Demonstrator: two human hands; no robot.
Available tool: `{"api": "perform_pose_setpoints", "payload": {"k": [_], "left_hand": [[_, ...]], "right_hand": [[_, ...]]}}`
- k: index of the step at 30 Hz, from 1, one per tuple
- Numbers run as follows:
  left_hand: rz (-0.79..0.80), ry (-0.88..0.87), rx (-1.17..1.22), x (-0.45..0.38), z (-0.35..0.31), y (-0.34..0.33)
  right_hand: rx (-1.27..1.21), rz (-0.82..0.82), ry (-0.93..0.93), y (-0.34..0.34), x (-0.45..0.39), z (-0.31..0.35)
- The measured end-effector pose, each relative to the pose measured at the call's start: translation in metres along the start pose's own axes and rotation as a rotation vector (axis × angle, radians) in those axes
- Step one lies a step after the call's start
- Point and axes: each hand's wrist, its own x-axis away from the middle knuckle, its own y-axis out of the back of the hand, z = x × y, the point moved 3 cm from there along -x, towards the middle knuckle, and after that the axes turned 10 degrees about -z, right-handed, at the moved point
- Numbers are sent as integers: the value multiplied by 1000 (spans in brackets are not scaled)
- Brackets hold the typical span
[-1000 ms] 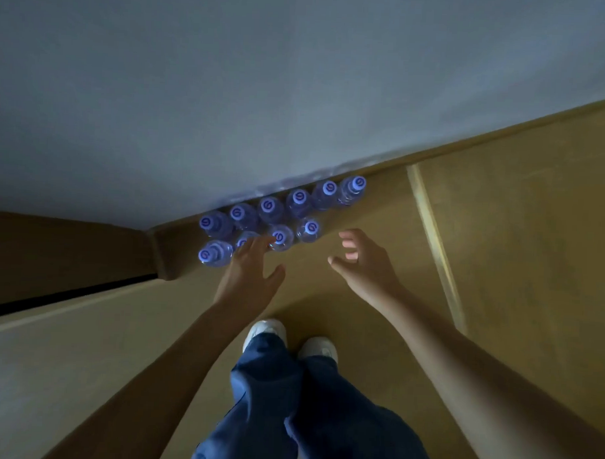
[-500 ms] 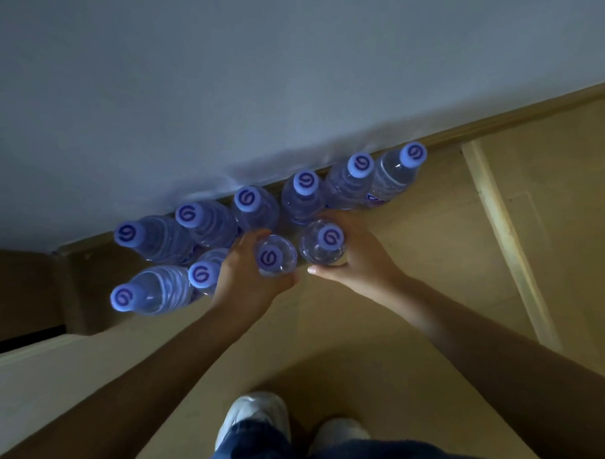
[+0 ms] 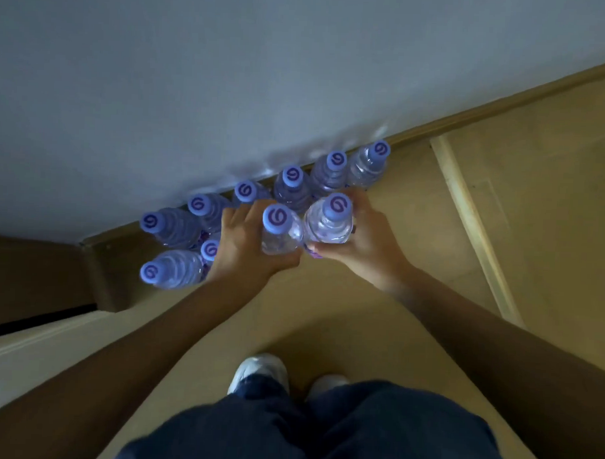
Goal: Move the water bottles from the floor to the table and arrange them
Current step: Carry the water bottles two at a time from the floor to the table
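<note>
At the foot of the pale grey wall [image 3: 231, 72], a cluster of clear, ribbed plastic water bottles [image 3: 295, 191] with rounded lilac caps stands on the smooth tan floor [image 3: 326, 299], each cap printed with a dark swirl. Six bottles line the wooden skirting board [image 3: 470, 111]; two more stand in front of them at the left end, near a dark brown corner post [image 3: 100, 273].

The left hand [image 3: 245, 248] has its fingers and thumb wrapped round one clear lilac-capped bottle [image 3: 278, 233], and the right hand [image 3: 366, 238] is curled in the same way round a second clear bottle [image 3: 330, 220]. The two held bottles touch side by side, upright with caps toward the camera, just in front of the back row. Whether their bases rest on the floor cannot be told.

The left hand's knuckles lie close against the small front bottle [image 3: 209, 250] and the row behind, so that side is crowded. To the right, beyond the last bottle, the floor lies bare up to a pale raised strip [image 3: 472, 228] running away from the wall. Behind the hands, toward the person's white shoes [image 3: 262, 368] and dark blue trousers [image 3: 304, 432], the floor is open.
</note>
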Motion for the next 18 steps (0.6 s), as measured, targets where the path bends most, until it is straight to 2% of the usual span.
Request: {"api": "perform_pose_setpoints", "payload": {"k": [4, 10, 14, 18], "left_hand": [[-26, 28, 15, 21, -104, 102], [27, 91, 72, 60, -240, 266], [-16, 80, 117, 95, -311, 369], [-112, 138, 198, 140, -353, 452]], "right_hand": [[-5, -27, -10, 58, 34, 98], [-32, 39, 75, 153, 81, 292], [14, 126, 175, 205, 111, 414], [18, 223, 255, 233, 144, 511]]}}
